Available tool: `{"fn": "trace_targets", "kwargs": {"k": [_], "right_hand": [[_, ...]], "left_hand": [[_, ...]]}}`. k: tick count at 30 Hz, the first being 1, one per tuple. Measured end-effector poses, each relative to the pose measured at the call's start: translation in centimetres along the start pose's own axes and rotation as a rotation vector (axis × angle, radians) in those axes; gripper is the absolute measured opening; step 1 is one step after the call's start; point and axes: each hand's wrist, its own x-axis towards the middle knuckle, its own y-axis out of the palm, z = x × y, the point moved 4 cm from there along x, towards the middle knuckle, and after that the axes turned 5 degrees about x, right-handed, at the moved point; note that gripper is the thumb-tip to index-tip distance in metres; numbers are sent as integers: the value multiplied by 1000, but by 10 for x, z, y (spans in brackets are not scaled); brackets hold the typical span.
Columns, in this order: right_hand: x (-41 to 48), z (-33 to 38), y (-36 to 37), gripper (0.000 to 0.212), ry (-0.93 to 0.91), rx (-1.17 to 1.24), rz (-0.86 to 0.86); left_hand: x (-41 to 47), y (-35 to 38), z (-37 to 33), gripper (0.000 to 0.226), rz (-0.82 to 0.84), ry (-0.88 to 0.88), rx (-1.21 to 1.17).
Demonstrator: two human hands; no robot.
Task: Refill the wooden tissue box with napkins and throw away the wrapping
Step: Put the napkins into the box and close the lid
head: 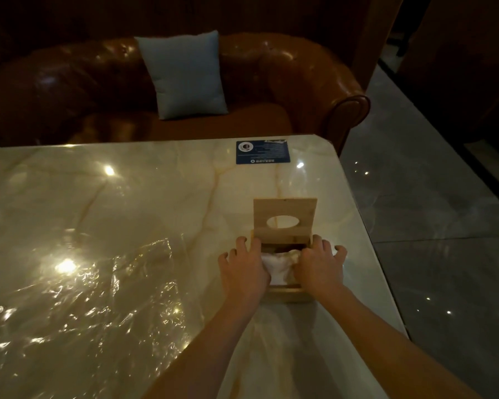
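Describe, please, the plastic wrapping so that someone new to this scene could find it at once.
Start from the marble table in front of the leather sofa. Left of the wooden tissue box, the wrapping lies flat and crumpled on the tabletop. It is the only clear, glinting sheet there, unlike the blue card at the far edge.

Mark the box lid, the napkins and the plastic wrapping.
box lid (297, 211), head view, wood right of its oval hole
napkins (277, 263), head view, white bulge between the hands
plastic wrapping (104, 283), head view, crinkled middle

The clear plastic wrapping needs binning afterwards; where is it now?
The clear plastic wrapping lies crumpled flat on the marble table, left of the open wooden tissue box and apart from both hands.
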Motion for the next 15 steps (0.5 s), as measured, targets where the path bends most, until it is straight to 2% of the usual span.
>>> {"fn": "trace_targets", "kwargs": {"k": [3,6,8,10,13,15], "right_hand": [[-8,-3,-5,22,28,35,-8],[-19,-3,-22,24,-9,-1,-155],[-25,0,-37,15,-101,9,-309],[-28,4,-43,15,-313,5,-408],[-28,15,-43,9,-660,51,-242],[-24,20,-35,19,-695,1,25]], "left_hand": [[-2,-9,1,45,-99,18,-91],[-6,-22,2,34,-273,53,-140],[-10,-27,0,24,-339,227,-168],[-14,-29,-6,14,-302,485,-130],[-13,-22,-13,15,-110,798,72],[-9,-18,-17,20,76,832,186]]}}
